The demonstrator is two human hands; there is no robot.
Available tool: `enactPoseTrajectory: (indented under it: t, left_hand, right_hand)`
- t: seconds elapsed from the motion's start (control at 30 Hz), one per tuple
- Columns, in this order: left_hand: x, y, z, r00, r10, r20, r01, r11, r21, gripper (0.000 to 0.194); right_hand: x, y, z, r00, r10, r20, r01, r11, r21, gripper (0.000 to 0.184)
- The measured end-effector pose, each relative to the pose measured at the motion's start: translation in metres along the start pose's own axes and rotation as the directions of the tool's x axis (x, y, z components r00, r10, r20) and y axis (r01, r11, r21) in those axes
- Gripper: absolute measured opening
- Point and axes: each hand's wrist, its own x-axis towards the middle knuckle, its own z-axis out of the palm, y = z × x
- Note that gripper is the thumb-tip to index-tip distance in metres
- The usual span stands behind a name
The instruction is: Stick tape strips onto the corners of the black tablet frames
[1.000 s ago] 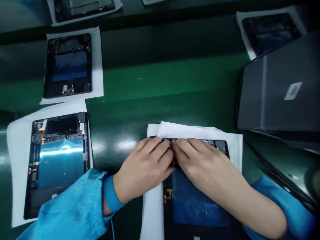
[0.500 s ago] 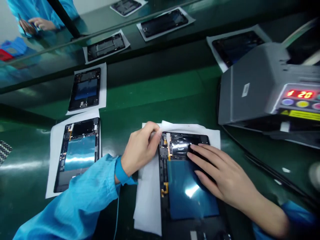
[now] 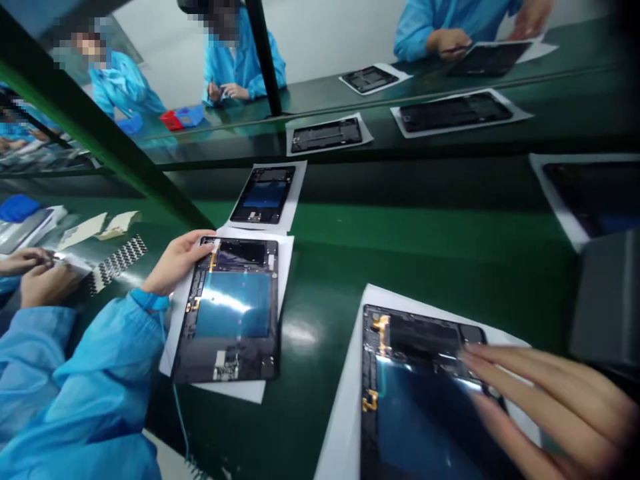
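My left hand reaches out to the left and grips the top left corner of an opened tablet that lies on a white sheet. Its blue sleeve crosses the lower left. My right hand lies with fingers stretched flat on the upper right part of a second opened tablet, which rests on its own white sheet at the bottom right. This hand is smeared by motion. Both tablets show blue film and dark inner parts.
A third opened tablet lies further back on the green belt. More tablets sit on the far shelf. A co-worker's hands work at the left. A grey machine stands at the right. A green post slants across.
The view swung up and left. My left hand left the right-hand tablet and went to the left tablet's top corner. My right hand stayed flat on the right-hand tablet.
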Motion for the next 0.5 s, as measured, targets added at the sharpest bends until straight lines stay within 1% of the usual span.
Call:
enactPoseTrajectory:
  t: [0.03, 0.07, 0.1, 0.13, 0.17, 0.2, 0.27, 0.33, 0.4, 0.43, 0.5]
  left_hand:
    - [0.004, -0.013, -0.008, 1.0, 0.001, -0.03, 0.001, 0.998, 0.056, 0.055]
    - [0.005, -0.026, -0.011, 0.998, 0.01, -0.065, -0.003, 0.995, 0.095, 0.054]
    - [0.005, -0.037, -0.012, 0.995, 0.022, -0.1, -0.01, 0.992, 0.123, 0.053]
    - [0.003, -0.047, -0.011, 0.991, 0.038, -0.132, -0.018, 0.988, 0.15, 0.051]
    - [0.0, -0.056, -0.008, 0.987, 0.052, -0.152, -0.025, 0.985, 0.173, 0.049]
    - [-0.004, -0.065, -0.005, 0.985, 0.064, -0.16, -0.033, 0.981, 0.189, 0.045]
    - [-0.009, -0.08, -0.001, 0.985, 0.083, -0.151, -0.05, 0.976, 0.211, 0.039]
    - [-0.012, -0.092, 0.001, 0.985, 0.105, -0.139, -0.073, 0.972, 0.224, 0.034]
    - [-0.011, -0.1, 0.002, 0.982, 0.133, -0.131, -0.101, 0.968, 0.229, 0.031]
    - [-0.011, -0.103, 0.002, 0.981, 0.148, -0.128, -0.116, 0.967, 0.225, 0.031]
    - [-0.011, -0.105, 0.003, 0.977, 0.175, -0.122, -0.149, 0.968, 0.202, 0.031]
  right_hand:
    - [0.028, -0.009, 0.015, 0.996, -0.07, 0.059, 0.07, 0.998, 0.003, 0.039]
    - [0.06, -0.019, 0.033, 0.979, -0.139, 0.15, 0.142, 0.99, -0.01, 0.031]
    - [0.093, -0.031, 0.054, 0.954, -0.165, 0.251, 0.184, 0.981, -0.053, 0.025]
    - [0.127, -0.044, 0.077, 0.907, -0.163, 0.388, 0.218, 0.97, -0.103, 0.025]
    - [0.161, -0.056, 0.103, 0.833, -0.113, 0.541, 0.236, 0.958, -0.163, 0.027]
    - [0.192, -0.068, 0.131, 0.802, -0.099, 0.589, 0.249, 0.952, -0.179, 0.027]
    - [0.246, -0.088, 0.186, 0.766, -0.076, 0.639, 0.259, 0.945, -0.198, 0.026]
    - [0.283, -0.104, 0.235, 0.713, -0.036, 0.7, 0.261, 0.941, -0.217, 0.029]
    - [0.304, -0.116, 0.272, 0.653, -0.012, 0.757, 0.276, 0.935, -0.224, 0.034]
    - [0.309, -0.121, 0.286, 0.625, -0.013, 0.781, 0.293, 0.93, -0.22, 0.035]
    - [0.313, -0.131, 0.303, 0.582, -0.035, 0.812, 0.34, 0.918, -0.204, 0.036]
